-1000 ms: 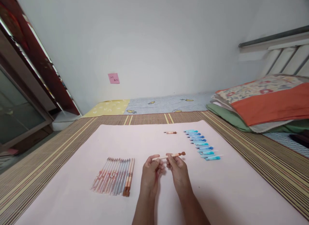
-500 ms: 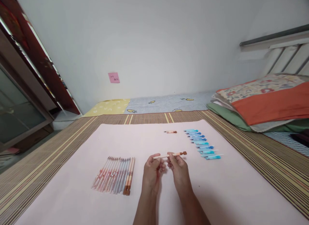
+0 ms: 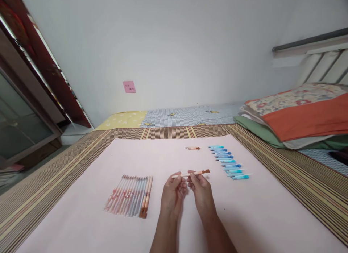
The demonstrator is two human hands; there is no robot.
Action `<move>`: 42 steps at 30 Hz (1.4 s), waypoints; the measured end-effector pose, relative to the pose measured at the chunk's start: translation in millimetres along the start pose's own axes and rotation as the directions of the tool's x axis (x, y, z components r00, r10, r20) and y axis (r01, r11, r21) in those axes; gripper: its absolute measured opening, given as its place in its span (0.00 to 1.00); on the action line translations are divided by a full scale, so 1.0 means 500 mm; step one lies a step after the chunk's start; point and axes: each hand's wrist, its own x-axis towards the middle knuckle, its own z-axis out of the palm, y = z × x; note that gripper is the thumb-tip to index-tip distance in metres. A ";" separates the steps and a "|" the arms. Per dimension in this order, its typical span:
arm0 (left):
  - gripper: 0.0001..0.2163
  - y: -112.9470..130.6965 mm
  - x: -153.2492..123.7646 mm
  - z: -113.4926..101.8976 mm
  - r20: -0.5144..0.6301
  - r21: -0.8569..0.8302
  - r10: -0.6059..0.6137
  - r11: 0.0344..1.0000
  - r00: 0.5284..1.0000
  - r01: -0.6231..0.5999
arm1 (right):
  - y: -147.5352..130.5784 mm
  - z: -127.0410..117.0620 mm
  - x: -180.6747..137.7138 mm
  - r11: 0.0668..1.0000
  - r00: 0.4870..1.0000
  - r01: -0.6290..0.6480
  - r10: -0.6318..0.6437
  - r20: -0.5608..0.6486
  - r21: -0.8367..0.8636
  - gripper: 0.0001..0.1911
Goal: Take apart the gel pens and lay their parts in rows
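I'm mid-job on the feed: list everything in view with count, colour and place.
Striped mat: one, brown and tan, beneath everything central
Sheet: one, pale pink, on the mat
Held pen: one, cream and brown, centre
Slim pens: too packed to count, pinkish and greyish, sheet's left
Thicker pens: two, cream and brown, right end of that row
Short piece: one, cream and brown, sheet's far side
Blue pieces: several overlapping, blue and turquoise, sheet's right
Bedding pile: one, orange, floral, green, right
Cloths: yellow and checked, behind mat
Wall: one, whitish, back
Note: one, pink, on wall
Rail: one, grey, upper right
Left hand: one, on pen's cream end
Right hand: one, nearer its brown end
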 end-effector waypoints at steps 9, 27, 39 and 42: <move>0.21 -0.015 0.016 -0.016 -0.175 0.071 0.044 0.997 0.984 -0.032 | 0.009 0.006 0.001 0.998 0.999 0.003 -0.001 0.042 -0.055 0.30; 0.15 0.002 0.009 -0.003 -0.250 -0.132 -0.093 0.989 0.964 0.061 | -0.012 0.010 -0.009 0.984 0.999 -0.050 0.050 0.002 0.171 0.20; 0.12 0.009 0.010 -0.001 -0.277 -0.280 -0.163 0.956 0.947 0.083 | -0.006 0.007 -0.008 0.924 0.974 -0.223 0.222 0.037 0.310 0.15; 0.12 0.010 0.011 -0.003 -0.270 -0.317 -0.180 0.944 0.946 0.090 | 0.001 -0.001 0.000 0.880 0.957 -0.277 0.289 0.027 0.386 0.11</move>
